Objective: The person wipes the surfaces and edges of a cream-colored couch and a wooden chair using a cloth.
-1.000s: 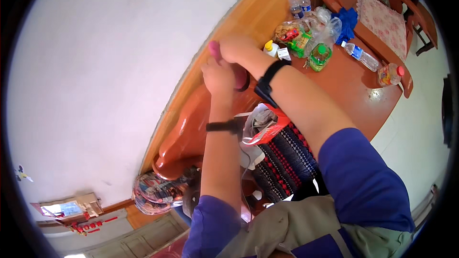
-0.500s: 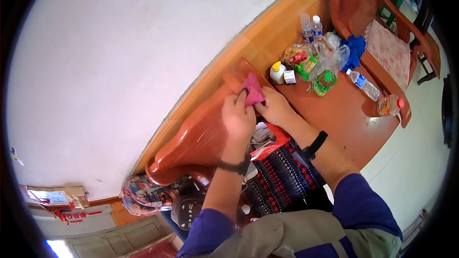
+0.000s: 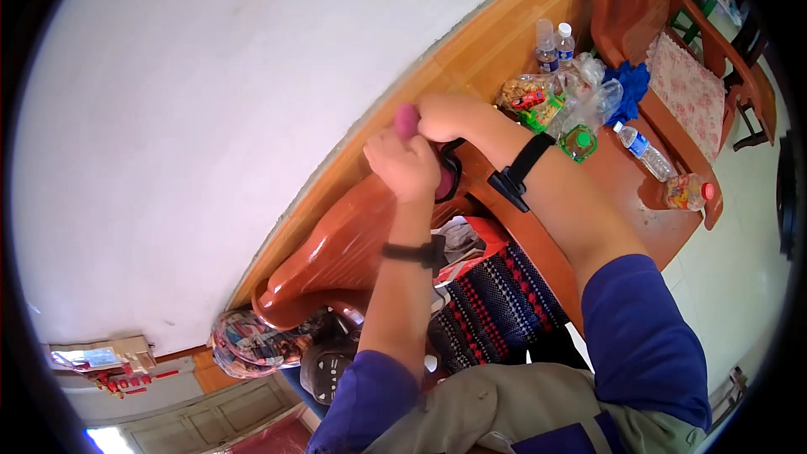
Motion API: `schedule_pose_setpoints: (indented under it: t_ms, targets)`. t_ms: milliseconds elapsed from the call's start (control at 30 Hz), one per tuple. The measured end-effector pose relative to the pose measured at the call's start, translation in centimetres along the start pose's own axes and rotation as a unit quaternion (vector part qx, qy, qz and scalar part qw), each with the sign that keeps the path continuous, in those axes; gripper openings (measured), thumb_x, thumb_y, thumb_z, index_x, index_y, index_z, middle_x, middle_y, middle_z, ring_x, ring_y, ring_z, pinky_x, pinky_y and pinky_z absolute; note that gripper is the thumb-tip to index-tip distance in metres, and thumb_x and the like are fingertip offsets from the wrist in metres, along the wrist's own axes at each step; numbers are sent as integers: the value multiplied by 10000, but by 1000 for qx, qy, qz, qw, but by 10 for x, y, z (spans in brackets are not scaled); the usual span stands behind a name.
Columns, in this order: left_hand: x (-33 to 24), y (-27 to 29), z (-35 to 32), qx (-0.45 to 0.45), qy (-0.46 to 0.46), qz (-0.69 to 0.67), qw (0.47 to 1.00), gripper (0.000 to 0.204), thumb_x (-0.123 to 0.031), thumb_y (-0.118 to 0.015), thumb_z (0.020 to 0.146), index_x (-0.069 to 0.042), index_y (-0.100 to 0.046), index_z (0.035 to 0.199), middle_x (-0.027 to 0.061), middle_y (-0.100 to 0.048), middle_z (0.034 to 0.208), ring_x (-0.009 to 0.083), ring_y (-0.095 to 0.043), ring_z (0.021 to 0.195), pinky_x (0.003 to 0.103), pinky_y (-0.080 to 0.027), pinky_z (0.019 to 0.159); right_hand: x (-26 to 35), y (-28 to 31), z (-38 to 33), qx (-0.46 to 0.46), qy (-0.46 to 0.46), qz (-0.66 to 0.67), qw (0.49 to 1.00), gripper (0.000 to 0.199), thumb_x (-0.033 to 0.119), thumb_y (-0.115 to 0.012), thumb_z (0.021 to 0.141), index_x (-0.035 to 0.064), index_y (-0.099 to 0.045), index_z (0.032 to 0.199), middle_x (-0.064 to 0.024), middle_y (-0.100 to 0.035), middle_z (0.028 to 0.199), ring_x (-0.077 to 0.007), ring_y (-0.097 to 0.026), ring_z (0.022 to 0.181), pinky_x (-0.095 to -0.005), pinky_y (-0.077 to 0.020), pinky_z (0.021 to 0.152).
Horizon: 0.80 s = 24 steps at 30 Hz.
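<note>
A pink fabric piece [image 3: 407, 121] bulges up between my two hands; its exact kind I cannot make out. A black-edged pink part [image 3: 450, 178] hangs below the hands, seemingly of the same item. My left hand [image 3: 405, 166] is closed, its fingers curled against the lower end of the pink bulge. My right hand [image 3: 445, 119] is closed on the bulge from the right, its fingertips mostly hidden. Both hands are above the curved wooden backrest [image 3: 345, 227] beside the wall. Each forearm wears a black strap, the right one [image 3: 521, 172] nearer the elbow.
An open red-and-white box [image 3: 479, 240] stands below my hands, by a patterned knit cloth [image 3: 496, 303]. On the brown tabletop [image 3: 605, 219] are plastic bags [image 3: 593, 97], a water bottle [image 3: 646, 151] and a red-capped jar [image 3: 688, 192]. A wooden chair [image 3: 685, 84] stands beyond.
Both hands have moved up and left with the pink fabric, and my right forearm now reaches across the table's near things. The fabric is bunched tighter, with a black-edged part showing below.
</note>
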<state>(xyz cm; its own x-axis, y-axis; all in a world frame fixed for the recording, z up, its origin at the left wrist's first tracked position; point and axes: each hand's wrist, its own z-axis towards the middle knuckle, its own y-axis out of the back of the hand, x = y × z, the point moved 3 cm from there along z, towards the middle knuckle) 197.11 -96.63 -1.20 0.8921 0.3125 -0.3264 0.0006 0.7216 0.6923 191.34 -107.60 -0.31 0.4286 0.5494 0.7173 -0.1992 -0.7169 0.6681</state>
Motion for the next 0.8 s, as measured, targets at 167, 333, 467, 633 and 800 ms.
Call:
schedule_pose_setpoints:
  t_ms: [167, 333, 467, 633, 800]
  targets:
    - [-5, -1, 2, 13, 16, 15, 1000, 244, -113, -494, 686, 40, -571, 859, 219, -520, 824, 396, -451, 808, 493, -364, 717, -10, -8, 7, -25, -4, 60, 998, 319, 197, -522, 710, 36, -648, 955, -179, -638, 944, -335, -609, 863, -404, -465, 716]
    - [-9, 1, 1, 10, 43, 22, 999, 267, -167, -474, 730, 26, -581, 880, 221, -479, 894, 370, -438, 866, 472, -353, 776, -14, -18, 2, -73, -8, 10, 997, 336, 283, -491, 782, 51, -645, 971, -168, -638, 966, -334, -605, 891, -412, -466, 757]
    - [-18, 5, -13, 27, 59, 105, 992, 289, -192, -502, 747, -12, -588, 956, 196, -453, 969, 350, -433, 895, 451, -355, 775, -8, -23, -28, -102, 3, -26, 994, 326, 274, -475, 810, 42, -643, 967, -182, -632, 980, -331, -605, 898, -426, -465, 764]
    - [-40, 18, -68, 95, 45, 64, 992, 338, -163, -539, 750, -44, -578, 1064, 181, -450, 979, 345, -450, 884, 435, -381, 768, -42, -81, -74, -202, -10, 6, 979, 262, 202, -495, 791, 1, -580, 937, -238, -576, 937, -400, -568, 877, -462, -453, 764]
    - [-42, 16, -113, 293, -8, 9, 956, 413, -65, -573, 717, -36, -543, 1128, 183, -466, 972, 366, -504, 905, 424, -432, 793, -55, -126, -120, -107, -112, 90, 984, 342, 200, -527, 775, 16, -537, 1064, -238, -536, 983, -414, -546, 899, -460, -447, 782]
